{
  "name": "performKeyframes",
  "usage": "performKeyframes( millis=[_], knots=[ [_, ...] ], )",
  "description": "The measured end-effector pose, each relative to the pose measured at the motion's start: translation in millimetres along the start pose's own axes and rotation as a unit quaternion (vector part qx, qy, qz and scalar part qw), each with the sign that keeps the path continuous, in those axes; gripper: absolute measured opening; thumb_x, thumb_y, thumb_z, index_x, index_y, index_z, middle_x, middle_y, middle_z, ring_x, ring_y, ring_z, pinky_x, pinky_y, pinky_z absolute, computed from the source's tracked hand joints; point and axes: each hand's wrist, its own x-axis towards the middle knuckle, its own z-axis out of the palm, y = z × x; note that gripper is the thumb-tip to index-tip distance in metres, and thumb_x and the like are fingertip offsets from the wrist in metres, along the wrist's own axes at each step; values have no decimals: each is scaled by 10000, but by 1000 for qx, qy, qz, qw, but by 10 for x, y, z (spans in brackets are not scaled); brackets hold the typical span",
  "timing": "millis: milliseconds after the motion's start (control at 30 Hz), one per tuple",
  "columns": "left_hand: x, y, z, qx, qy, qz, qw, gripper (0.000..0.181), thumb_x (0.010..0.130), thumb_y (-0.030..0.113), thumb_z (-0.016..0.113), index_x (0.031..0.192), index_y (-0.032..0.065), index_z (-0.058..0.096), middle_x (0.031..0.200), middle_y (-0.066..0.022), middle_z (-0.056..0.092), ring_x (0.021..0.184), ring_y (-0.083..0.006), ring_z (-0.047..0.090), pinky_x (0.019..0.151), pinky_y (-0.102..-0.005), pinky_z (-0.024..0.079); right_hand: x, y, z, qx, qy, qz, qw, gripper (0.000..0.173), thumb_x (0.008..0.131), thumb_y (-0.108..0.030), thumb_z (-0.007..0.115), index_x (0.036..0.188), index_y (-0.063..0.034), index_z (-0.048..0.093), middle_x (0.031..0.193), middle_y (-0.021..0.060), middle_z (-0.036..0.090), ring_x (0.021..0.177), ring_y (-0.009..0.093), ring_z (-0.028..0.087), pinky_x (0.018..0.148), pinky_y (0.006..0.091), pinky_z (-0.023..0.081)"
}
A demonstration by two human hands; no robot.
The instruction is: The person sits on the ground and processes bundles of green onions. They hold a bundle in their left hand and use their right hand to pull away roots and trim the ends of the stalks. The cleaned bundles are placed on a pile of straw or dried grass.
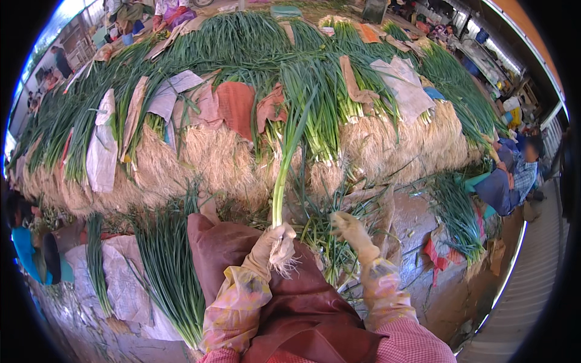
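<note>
In a pale rubber glove, my left hand (277,240) is closed around the white base of a few green onions (282,181), over my lap. Their leaves point up and away, and the roots hang below the fist. My right hand (350,229), gloved too, is off to the right with fingers apart and nothing in it, above scattered green leaves and stalks (333,254). A dark red apron (290,313) covers my lap. On the left, a bunch of green onions (174,267) lies on pale sacking (125,277).
A long heap of rooted green onions (218,159) spans the front, with cloth and sack pieces (233,106) on it. Another bunch (458,218) lies on the wet floor at right. One person (513,172) sits at right, another (29,245) at left.
</note>
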Motion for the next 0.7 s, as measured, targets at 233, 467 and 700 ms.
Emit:
performKeyframes(
  millis=[233, 467, 700],
  knots=[
    [41, 105, 325, 389, 133, -160, 898, 219, 874, 191, 623, 924, -20, 646, 574, -89, 621, 330, -81, 459, 294, -203, 330, 563, -1194, 823, 262, -179, -242, 917, 707, 927, -492, 486, 1436, -58, 257, 1298, 198, 513, 1099, 271, 588, 848, 344, 532],
    [130, 76, -12, 327, 251, -70, 908, 213, 890, 192, 611, 955, -5, 658, 577, -62, 607, 353, -89, 456, 309, -219, 323, 1167, -1195, 999, 51, -104, -255, 960, 712, 912, -505, 514, 1380, 6, 349, 1305, 185, 520, 1181, 289, 525, 956, 366, 444],
    [191, 47, -255, 216, 285, -47, 933, 212, 936, 190, 565, 1024, 12, 640, 592, -55, 592, 341, -98, 411, 305, -234, 297, 1810, -360, 244, -194, 450, -210, 846, 409, 854, -176, 574, 1211, 20, 532, 1164, 241, 586, 1038, 397, 571, 911, 418, 453]
  ],
)
